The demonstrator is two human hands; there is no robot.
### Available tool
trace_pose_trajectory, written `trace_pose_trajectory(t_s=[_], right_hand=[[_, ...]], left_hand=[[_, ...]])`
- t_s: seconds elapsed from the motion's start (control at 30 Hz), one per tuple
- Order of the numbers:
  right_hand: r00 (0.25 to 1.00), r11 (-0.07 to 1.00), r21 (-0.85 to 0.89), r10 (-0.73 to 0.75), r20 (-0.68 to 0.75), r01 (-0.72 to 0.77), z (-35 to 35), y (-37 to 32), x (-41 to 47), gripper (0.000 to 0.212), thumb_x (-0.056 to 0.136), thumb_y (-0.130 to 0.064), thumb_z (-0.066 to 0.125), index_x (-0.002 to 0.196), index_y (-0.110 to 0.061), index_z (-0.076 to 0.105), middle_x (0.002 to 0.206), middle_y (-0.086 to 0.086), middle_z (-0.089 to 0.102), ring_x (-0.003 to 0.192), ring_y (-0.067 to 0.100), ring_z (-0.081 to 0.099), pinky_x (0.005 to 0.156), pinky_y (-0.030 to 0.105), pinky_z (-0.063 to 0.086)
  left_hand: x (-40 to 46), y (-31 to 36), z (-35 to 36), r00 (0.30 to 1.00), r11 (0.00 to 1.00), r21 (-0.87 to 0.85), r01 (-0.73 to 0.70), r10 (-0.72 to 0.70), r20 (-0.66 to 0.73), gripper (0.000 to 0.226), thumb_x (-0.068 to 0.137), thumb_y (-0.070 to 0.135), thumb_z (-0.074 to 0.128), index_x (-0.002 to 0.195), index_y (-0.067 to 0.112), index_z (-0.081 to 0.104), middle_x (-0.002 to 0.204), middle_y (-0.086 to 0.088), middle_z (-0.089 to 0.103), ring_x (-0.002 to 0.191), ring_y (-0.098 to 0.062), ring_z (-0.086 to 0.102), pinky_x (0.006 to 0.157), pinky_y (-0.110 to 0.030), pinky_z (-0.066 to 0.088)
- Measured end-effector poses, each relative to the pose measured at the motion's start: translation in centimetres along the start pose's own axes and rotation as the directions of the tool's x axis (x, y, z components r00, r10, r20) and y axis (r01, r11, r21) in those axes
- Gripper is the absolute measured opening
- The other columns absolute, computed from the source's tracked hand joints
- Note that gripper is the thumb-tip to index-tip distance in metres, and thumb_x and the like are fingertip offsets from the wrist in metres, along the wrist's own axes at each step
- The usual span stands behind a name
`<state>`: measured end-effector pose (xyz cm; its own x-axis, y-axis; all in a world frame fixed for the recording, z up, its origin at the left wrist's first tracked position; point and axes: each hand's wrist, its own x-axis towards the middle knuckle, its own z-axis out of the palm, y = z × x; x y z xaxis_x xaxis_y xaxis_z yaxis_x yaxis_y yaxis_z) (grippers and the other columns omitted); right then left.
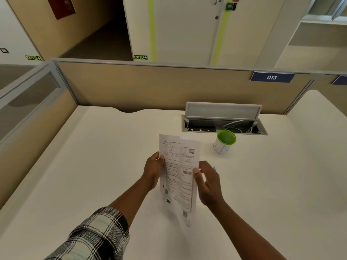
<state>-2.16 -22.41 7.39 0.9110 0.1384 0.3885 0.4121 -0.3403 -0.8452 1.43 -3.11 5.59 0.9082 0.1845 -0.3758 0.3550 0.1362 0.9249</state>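
A printed sheet of paper [178, 173], bent lengthwise along its middle, is held upright above the white desk [93, 166]. My left hand [153, 170] grips its left edge, thumb on the front. My right hand [207, 182] holds the right edge, thumb on the printed face and fingers behind. The right half of the sheet is blurred. A small blue tip [214, 168] shows just behind my right hand; what it is cannot be made out.
A white cup with a green rim [224, 141] stands to the right of the paper. Behind it an open cable box [224, 124] is set into the desk, lid raised. Beige partition walls [150, 87] close the desk at the back and left.
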Motion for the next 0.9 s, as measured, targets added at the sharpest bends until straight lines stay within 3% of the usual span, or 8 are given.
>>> trace_pose_trajectory(t_s=[0.17,0.3,0.43,0.5,0.6,0.7,0.8,0.9], right_hand=[[0.94,0.921,0.233,0.334,-0.066,-0.311,-1.2,2.2,1.0,0.047,0.097,-0.048,0.03,0.116,-0.018,0.061,0.11,-0.009,0.066,0.106,0.004,0.06,0.084,0.02,0.045],[0.839,0.8,0.271,0.541,0.062,-0.536,-1.6,4.5,1.7,0.049,0.104,-0.043,0.023,0.125,-0.019,0.061,0.128,-0.003,0.062,0.123,0.011,0.053,0.104,0.035,0.038],[0.816,0.779,0.246,0.541,0.202,-0.577,-2.1,4.4,2.4,0.023,0.091,-0.028,0.048,0.097,-0.028,0.07,0.102,-0.016,0.073,0.098,0.002,0.063,0.085,0.028,0.043],[0.802,0.764,0.249,0.546,0.243,-0.595,-2.1,4.4,2.4,0.024,0.085,-0.032,0.055,0.105,-0.028,0.068,0.106,-0.012,0.074,0.106,0.009,0.065,0.08,0.025,0.042],[0.764,0.712,0.288,0.551,0.336,-0.64,-2.1,4.4,2.4,0.036,0.081,-0.041,0.06,0.113,-0.025,0.063,0.107,-0.002,0.074,0.106,0.017,0.067,0.089,0.034,0.046],[0.763,0.694,0.326,0.534,0.364,-0.641,-2.0,4.5,2.4,0.034,0.083,-0.035,0.065,0.113,-0.02,0.06,0.106,0.005,0.074,0.101,0.018,0.068,0.09,0.038,0.048],[0.776,0.697,0.351,0.506,0.375,-0.625,-2.0,4.3,2.4,0.026,0.085,-0.025,0.07,0.108,-0.018,0.062,0.105,0.014,0.073,0.093,0.017,0.067,0.086,0.038,0.049],[0.789,0.743,0.298,0.485,0.378,-0.6,-1.6,3.8,2.6,0.012,0.09,-0.026,0.065,0.102,-0.024,0.066,0.109,0.002,0.073,0.096,0.013,0.065,0.087,0.039,0.047]], left_hand=[[0.2,0.2,-0.1,0.999,0.998,-0.059,0.009,-0.007,0.033,0.028,0.103,0.015,0.042,0.112,0.014,0.068,0.108,-0.01,0.075,0.097,-0.031,0.071,0.078,-0.041,0.059],[0.1,0.3,0.1,0.997,0.99,-0.131,0.048,-0.04,0.064,0.027,0.102,0.011,0.043,0.115,0.011,0.066,0.104,-0.012,0.075,0.087,-0.027,0.073,0.066,-0.035,0.059],[0.1,0.4,0.3,0.992,0.977,-0.191,0.094,-0.075,0.102,0.03,0.098,0.006,0.043,0.113,0.011,0.069,0.1,-0.014,0.076,0.08,-0.027,0.072,0.068,-0.039,0.059],[0.1,0.4,0.3,0.99,0.97,-0.219,0.109,-0.085,0.117,0.031,0.097,0.005,0.043,0.111,0.01,0.07,0.1,-0.016,0.075,0.082,-0.03,0.071,0.073,-0.042,0.059],[0.2,0.3,0.4,0.988,0.954,-0.27,0.129,-0.098,0.123,0.032,0.094,0.002,0.043,0.107,0.008,0.072,0.101,-0.02,0.073,0.083,-0.034,0.069,0.079,-0.048,0.058],[0.4,0.3,0.5,0.986,0.94,-0.308,0.146,-0.113,0.122,0.033,0.093,0.003,0.042,0.11,0.003,0.07,0.101,-0.025,0.07,0.084,-0.038,0.065,0.087,-0.057,0.053],[0.5,0.5,0.6,0.982,0.913,-0.367,0.179,-0.144,0.12,0.032,0.095,0.006,0.041,0.109,0.0,0.069,0.093,-0.022,0.068,0.078,-0.036,0.064,0.079,-0.049,0.055],[0.6,0.7,0.5,0.965,0.861,-0.439,0.257,-0.202,0.17,0.033,0.096,0.015,0.041,0.102,0.0,0.07,0.088,-0.02,0.071,0.075,-0.037,0.069,0.07,-0.046,0.06]])
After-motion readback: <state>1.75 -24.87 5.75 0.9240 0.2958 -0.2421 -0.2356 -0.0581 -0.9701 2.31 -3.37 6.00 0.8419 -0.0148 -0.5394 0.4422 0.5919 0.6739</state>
